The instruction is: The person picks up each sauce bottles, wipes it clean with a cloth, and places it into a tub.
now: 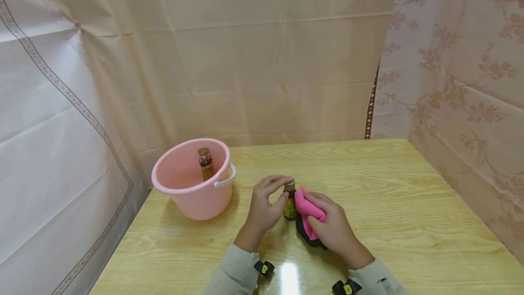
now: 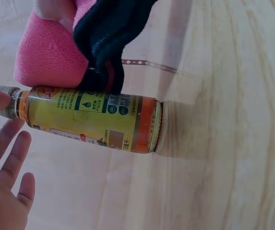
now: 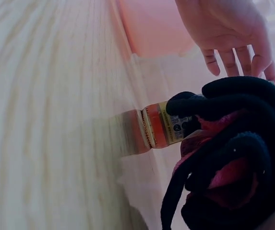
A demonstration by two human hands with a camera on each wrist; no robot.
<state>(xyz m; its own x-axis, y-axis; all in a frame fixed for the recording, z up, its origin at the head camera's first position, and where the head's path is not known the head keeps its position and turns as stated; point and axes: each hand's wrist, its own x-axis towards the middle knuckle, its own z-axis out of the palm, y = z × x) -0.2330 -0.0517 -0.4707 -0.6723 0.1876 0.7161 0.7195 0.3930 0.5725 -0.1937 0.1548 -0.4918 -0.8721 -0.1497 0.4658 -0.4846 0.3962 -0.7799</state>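
A small glass bottle (image 1: 290, 208) with a yellow-green label and pale cap stands upright on the table. My left hand (image 1: 267, 206) pinches its cap between thumb and forefinger, the other fingers stretched out and apart in the left wrist view. In my right hand (image 1: 335, 229) is a bunched, fluffy pink and black cloth (image 2: 51, 52). The cloth lies against the bottle's right side in the head view. Its dark folds (image 3: 243, 115) cover the bottle's upper part in the right wrist view, where only the lower end of the bottle shows.
On the table's left stands a pink bucket (image 1: 204, 201) with a white handle (image 1: 226, 179). A brown bottle with a gold cap (image 1: 206, 163) leans inside it. Beige cloth (image 1: 262, 67) hangs behind the wooden table (image 1: 409, 204), with patterned curtains (image 1: 462, 81) at the right.
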